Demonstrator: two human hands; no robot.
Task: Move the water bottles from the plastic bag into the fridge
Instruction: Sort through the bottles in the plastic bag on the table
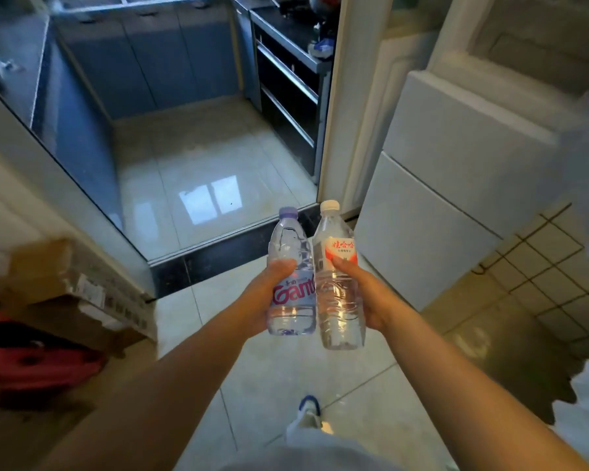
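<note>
Stretching ahead, the pale tiled floor (279, 362) runs to a dark threshold with a kitchen of blue-grey cabinets (143, 59) beyond it. On the right stands the white fridge (456, 185), its doors closed, just beside the doorway frame. At the left edge lie stacked cardboard boxes (79, 294) over something red (38, 368). A crumpled white shape (582, 413) sits at the lower right; whether it is the plastic bag cannot be told. A white shoe with a blue toe (309, 411) shows on the floor below.

Both hands are raised side by side, each wrapped round one upright bottle. The left hand (269, 294) grips the purple-capped bottle (291, 287); the right hand (364, 294) grips the white-capped bottle (337, 283) with a red label. The two bottles touch, held in the air well short of the fridge.
</note>
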